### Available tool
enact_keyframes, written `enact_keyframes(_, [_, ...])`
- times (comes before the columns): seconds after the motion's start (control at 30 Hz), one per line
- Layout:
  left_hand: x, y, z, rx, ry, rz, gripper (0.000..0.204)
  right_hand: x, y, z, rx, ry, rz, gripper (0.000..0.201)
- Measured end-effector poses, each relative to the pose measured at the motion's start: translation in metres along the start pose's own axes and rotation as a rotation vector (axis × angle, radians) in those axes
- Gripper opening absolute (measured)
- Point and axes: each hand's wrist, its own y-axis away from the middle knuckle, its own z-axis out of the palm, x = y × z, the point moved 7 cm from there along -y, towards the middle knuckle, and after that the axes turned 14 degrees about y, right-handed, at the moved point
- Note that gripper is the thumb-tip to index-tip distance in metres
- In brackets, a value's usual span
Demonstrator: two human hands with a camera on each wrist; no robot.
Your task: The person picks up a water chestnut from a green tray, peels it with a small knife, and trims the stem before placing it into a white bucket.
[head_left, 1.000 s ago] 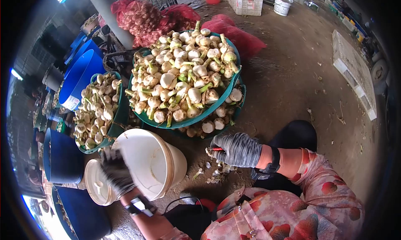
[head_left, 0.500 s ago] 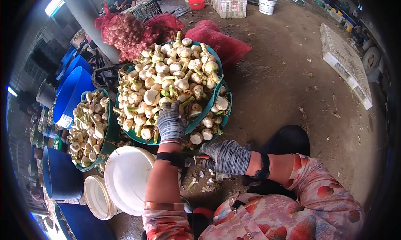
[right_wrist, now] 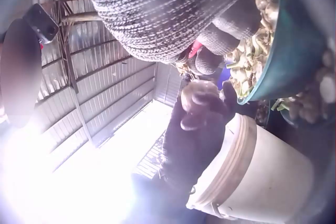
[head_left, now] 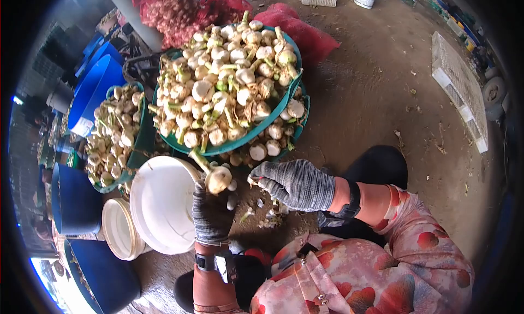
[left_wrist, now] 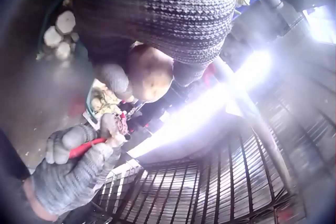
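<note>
In the head view my gloved left hand [head_left: 213,218] holds a garlic bulb [head_left: 218,179] with its stalk pointing up and left, just right of the white bucket [head_left: 164,205]. Beside it, my gloved right hand [head_left: 297,184] curls round a small red-handled tool [left_wrist: 86,148], whose handle shows in the left wrist view; its working end is mostly hidden by fingers and scraps. The two hands are close together but apart. Beyond them a large green basin [head_left: 232,146] is heaped with garlic bulbs.
Another green basin [head_left: 143,136] of garlic stands at the left, near blue tubs [head_left: 79,199] and a smaller white bucket [head_left: 117,229]. Red mesh sacks [head_left: 297,33] lie behind the heap. Garlic scraps [head_left: 270,213] litter the floor below the right hand. A white pallet [head_left: 461,93] lies at the right.
My left hand went from over the white bucket to the garlic heap, then came back toward the right hand with a bulb. The right hand stays near its place, keeping the red-handled tool.
</note>
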Motion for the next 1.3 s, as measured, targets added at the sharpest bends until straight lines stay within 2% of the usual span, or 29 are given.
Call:
enact_keyframes(0.03, [-0.004,0.009,0.000,0.052,0.017,0.046,0.058,-0.004,0.000,0.002,-0.017,-0.002,0.003,0.025])
enact_keyframes(0.1, [-0.007,0.027,-0.018,0.150,-0.049,0.030,0.060,-0.013,-0.001,0.009,-0.125,-0.078,0.001,0.026])
enact_keyframes(0.13, [-0.008,0.035,-0.027,0.158,-0.037,0.032,0.060,-0.019,0.000,0.012,-0.117,-0.044,-0.068,0.030])
enact_keyframes(0.2, [-0.015,0.047,-0.051,0.239,-0.068,-0.065,0.061,-0.032,0.000,0.012,-0.140,-0.033,-0.113,0.032])
enact_keyframes(0.3, [-0.020,0.057,-0.057,0.201,-0.145,-0.162,0.060,-0.042,0.005,0.024,-0.171,0.010,-0.211,0.041])
enact_keyframes(0.37, [-0.023,0.055,-0.070,0.156,-0.198,-0.134,0.059,-0.036,0.009,0.042,-0.359,0.044,-0.114,0.044])
enact_keyframes(0.4, [-0.021,0.055,-0.072,0.176,-0.243,-0.052,0.060,-0.037,0.008,0.041,-0.250,0.014,-0.134,0.043])
enact_keyframes(0.47, [-0.019,0.057,-0.071,0.227,-0.315,0.065,0.060,-0.040,0.007,0.041,-0.286,0.090,-0.125,0.044])
enact_keyframes(0.53, [-0.018,0.058,-0.078,0.216,-0.353,0.022,0.061,-0.047,0.002,0.038,-0.320,0.160,-0.112,0.045])
enact_keyframes(0.6, [-0.016,0.058,-0.082,0.199,-0.491,-0.021,0.058,-0.044,0.005,0.054,-0.649,0.292,-0.048,0.050])
enact_keyframes(0.63, [-0.016,0.057,-0.083,0.202,-0.487,-0.026,0.058,-0.043,0.007,0.060,-0.655,0.290,-0.045,0.050])
enact_keyframes(0.7, [-0.016,0.055,-0.086,0.257,-0.640,-0.010,0.055,-0.042,0.014,0.076,-0.615,0.362,-0.162,0.053])
enact_keyframes(0.77, [-0.019,0.055,-0.088,0.281,-0.664,-0.030,0.052,-0.039,0.018,0.086,-0.599,0.348,-0.193,0.053])
enact_keyframes(0.83, [-0.019,0.058,-0.092,0.331,-0.732,-0.057,0.047,-0.036,0.025,0.097,-0.731,0.407,-0.218,0.052])
enact_keyframes(0.87, [-0.019,0.059,-0.091,0.334,-0.729,-0.061,0.047,-0.036,0.028,0.098,-0.714,0.388,-0.220,0.043])
enact_keyframes(0.9, [-0.021,0.061,-0.089,0.329,-0.699,-0.100,0.047,-0.035,0.028,0.098,-0.719,0.385,-0.216,0.043])
enact_keyframes(0.97, [-0.027,0.063,-0.085,0.313,-0.642,-0.183,0.047,-0.031,0.026,0.097,-0.786,0.333,-0.198,0.030])
enact_keyframes(1.0, [-0.028,0.063,-0.084,0.310,-0.641,-0.191,0.047,-0.024,0.027,0.099,-0.684,0.214,-0.218,0.020])
enact_keyframes(1.1, [-0.027,0.060,-0.089,0.329,-0.637,-0.183,0.049,-0.011,0.016,0.091,-0.707,0.327,-0.115,0.023])
enact_keyframes(1.13, [-0.022,0.056,-0.089,0.226,-0.746,-0.101,0.049,-0.001,0.012,0.083,-0.763,0.371,-0.035,0.023])
enact_keyframes(1.17, [-0.018,0.052,-0.080,0.120,-0.854,-0.018,0.050,0.002,0.002,0.078,-0.613,0.299,-0.016,0.025])
enact_keyframes(1.23, [-0.016,0.051,-0.079,0.164,-0.797,-0.047,0.053,0.001,0.009,0.066,-0.476,0.168,0.019,0.031])
enact_keyframes(1.3, [-0.025,0.057,-0.075,0.198,-0.716,-0.218,0.050,-0.007,0.013,0.070,-0.465,0.086,-0.026,0.034])
